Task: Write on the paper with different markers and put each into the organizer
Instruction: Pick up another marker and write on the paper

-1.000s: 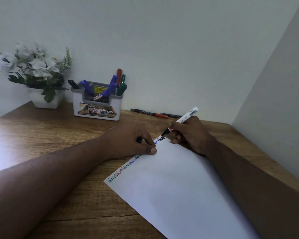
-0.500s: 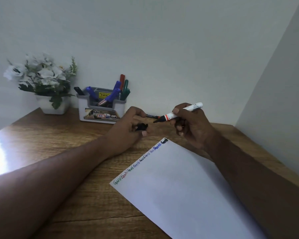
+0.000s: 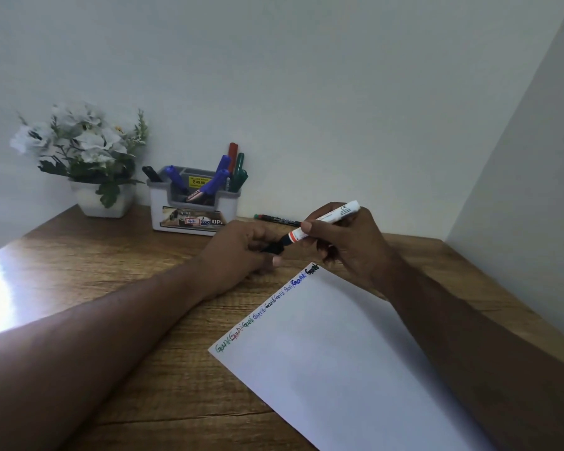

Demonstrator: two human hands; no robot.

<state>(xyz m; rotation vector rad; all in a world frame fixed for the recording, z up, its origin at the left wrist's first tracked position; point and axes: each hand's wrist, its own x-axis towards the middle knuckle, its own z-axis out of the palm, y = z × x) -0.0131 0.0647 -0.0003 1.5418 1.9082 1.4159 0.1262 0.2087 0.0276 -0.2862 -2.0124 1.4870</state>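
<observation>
My right hand (image 3: 345,242) grips a white marker (image 3: 326,219) with an orange band, held level above the desk beyond the paper. My left hand (image 3: 241,249) pinches the black cap (image 3: 272,247), which sits at the marker's tip. The white paper (image 3: 339,353) lies on the desk below both hands, with a row of coloured words along its far edge. The grey organizer (image 3: 194,203) stands at the back by the wall and holds several markers: blue, red, green and black.
A white pot of pale flowers (image 3: 85,157) stands left of the organizer. A dark marker (image 3: 275,218) lies on the wooden desk (image 3: 111,271) by the wall, partly hidden behind my hands. Walls close in at the back and right.
My right hand lifted the marker off the paper and turned it level. My left hand left the paper with the cap and brought it up to the marker's tip.
</observation>
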